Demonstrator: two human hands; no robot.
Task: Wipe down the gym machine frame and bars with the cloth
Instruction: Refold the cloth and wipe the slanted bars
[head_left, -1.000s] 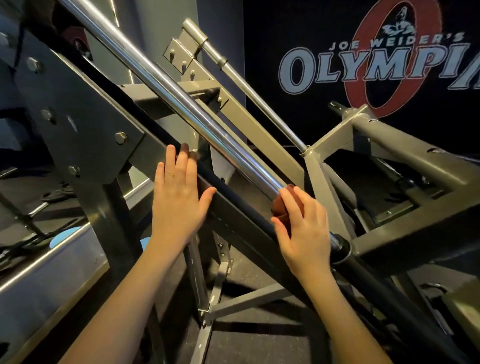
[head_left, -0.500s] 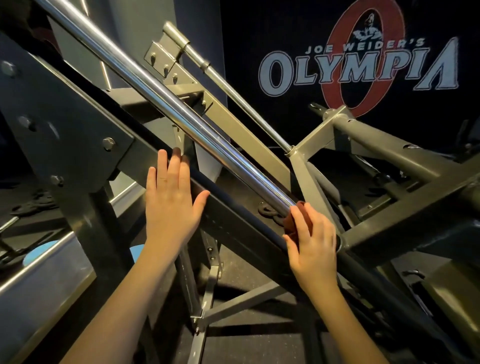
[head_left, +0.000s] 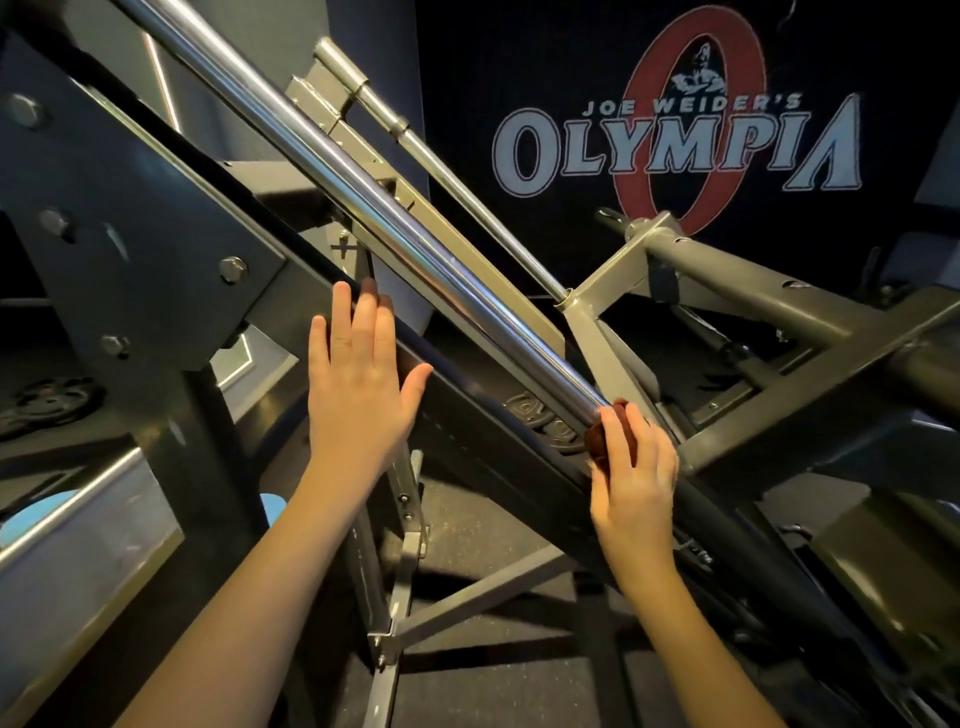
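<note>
Slanting from upper left to lower right, the dark grey machine frame (head_left: 156, 218) fills most of the view, and its sloped beam meets an olive-grey crossmember (head_left: 779, 405) on the right. Behind it hangs a black wall banner (head_left: 675, 150) lettered "Joe Weider's Olympia" over a red oval. A thick chrome bar (head_left: 384, 221) runs parallel to the beam and just above it, while a thinner guide rod (head_left: 467, 192) descends beyond it to a welded joint on the olive-grey part. The left hand (head_left: 358, 395) lies flat against the side of the sloped beam, fingers straight and close together, thumb spread out, holding nothing. The right hand (head_left: 636, 478) is at the low end of the chrome bar, its fingers curled over the bar and clamped on the cloth. A weight plate (head_left: 49, 405) lies on the dark floor at far left. The cloth (head_left: 597, 439), dark reddish-brown, is bunched between the right palm and the bar, touching the chrome just above where it ends. A hex bolt (head_left: 232, 269) sits in the frame's side plate, up and left of the left fingertips.
</note>
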